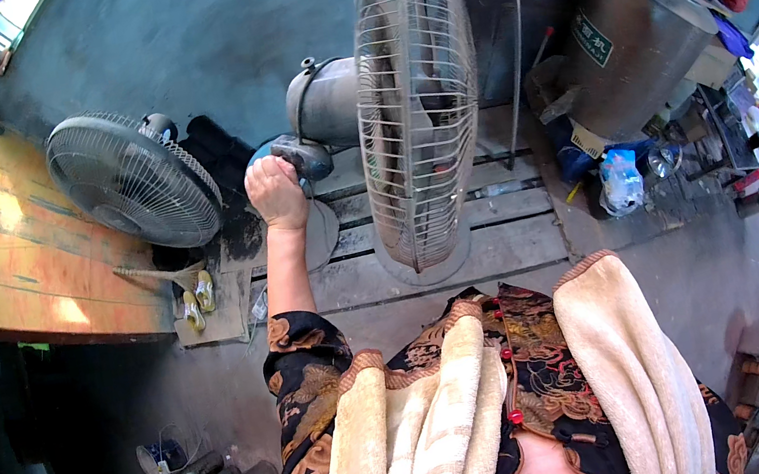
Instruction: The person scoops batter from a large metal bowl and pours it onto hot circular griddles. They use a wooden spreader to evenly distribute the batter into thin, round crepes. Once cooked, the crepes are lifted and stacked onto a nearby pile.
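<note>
My left hand (277, 194) reaches forward with its fingers curled against a rounded blue-grey housing (313, 159), just below the motor of a large floor fan. What the fingertips press or hold is hidden behind the hand. The big fan (419, 108) stands in front of me, its dusty wire cage turned nearly edge-on and its grey motor (326, 104) on the left side. Left of my hand, a second round fan (133, 179) with a dark cage leans beside an orange-yellow wooden panel. My right hand does not show.
Wooden slats (513, 244) lie under the large fan. The scratched wooden panel (44, 235) borders the left. A metal cabinet (634, 40) and a clear-blue plastic bag (621, 182) stand at right. Two beige towels (636, 364) hang over my patterned jacket. Clutter fills the lower left.
</note>
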Demonstrator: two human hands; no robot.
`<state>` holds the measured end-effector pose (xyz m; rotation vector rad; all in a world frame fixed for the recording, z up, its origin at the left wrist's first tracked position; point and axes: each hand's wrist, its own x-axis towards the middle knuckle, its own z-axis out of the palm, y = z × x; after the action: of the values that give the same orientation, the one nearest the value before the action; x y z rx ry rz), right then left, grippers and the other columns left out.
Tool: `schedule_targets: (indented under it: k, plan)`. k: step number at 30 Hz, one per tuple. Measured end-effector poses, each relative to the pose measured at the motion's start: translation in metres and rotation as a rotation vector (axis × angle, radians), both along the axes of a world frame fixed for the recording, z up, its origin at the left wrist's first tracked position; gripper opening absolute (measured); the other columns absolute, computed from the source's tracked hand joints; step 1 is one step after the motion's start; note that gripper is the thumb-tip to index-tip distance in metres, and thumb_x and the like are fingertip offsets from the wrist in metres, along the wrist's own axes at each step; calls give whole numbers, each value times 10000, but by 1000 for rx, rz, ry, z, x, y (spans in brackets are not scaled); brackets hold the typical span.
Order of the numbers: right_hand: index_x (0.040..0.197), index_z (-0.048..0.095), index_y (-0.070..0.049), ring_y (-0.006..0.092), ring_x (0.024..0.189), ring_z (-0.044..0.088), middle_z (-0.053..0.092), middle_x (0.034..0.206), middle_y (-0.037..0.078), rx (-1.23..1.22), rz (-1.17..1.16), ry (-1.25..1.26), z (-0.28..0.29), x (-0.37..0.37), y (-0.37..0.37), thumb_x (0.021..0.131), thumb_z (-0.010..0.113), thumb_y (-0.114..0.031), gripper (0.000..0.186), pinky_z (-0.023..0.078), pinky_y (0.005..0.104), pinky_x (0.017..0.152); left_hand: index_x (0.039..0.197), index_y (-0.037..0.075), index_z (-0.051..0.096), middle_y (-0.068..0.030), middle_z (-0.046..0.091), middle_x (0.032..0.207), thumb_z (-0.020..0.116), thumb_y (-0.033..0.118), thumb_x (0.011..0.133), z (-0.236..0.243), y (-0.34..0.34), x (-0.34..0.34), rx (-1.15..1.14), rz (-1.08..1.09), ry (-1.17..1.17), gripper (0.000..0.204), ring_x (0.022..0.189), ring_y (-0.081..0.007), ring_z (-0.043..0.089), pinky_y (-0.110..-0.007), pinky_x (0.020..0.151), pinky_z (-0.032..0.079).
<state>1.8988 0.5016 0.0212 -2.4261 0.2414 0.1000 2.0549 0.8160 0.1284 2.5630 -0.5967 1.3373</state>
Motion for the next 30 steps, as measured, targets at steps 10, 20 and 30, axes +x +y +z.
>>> schedule_targets:
  k: [10,20,30]
  plan:
    - [948,712,-76,382,965,619,648,1002,234,-50,-205,313,-66,-185,-62,827,504,-345,360,485,449,845,780,41,504,-154,553,765,422,220,954,-10,5,8,-94,-9,68,263,773,-339,551,-440,702,444]
    - [952,715,-82,383,973,617,646,1014,235,18,-704,803,-123,-443,-55,821,508,-337,354,484,449,848,892,44,638,-121,660,889,497,221,938,-27,2,27,-196,-219,131,231,810,-276,617,-374,715,488]
    - [977,701,-53,388,983,615,639,1045,236,120,-697,903,-163,-531,-23,796,546,-399,420,481,441,856,876,54,617,-103,635,840,499,216,929,-47,-28,-42,-537,-268,145,207,738,-246,586,-350,645,457]
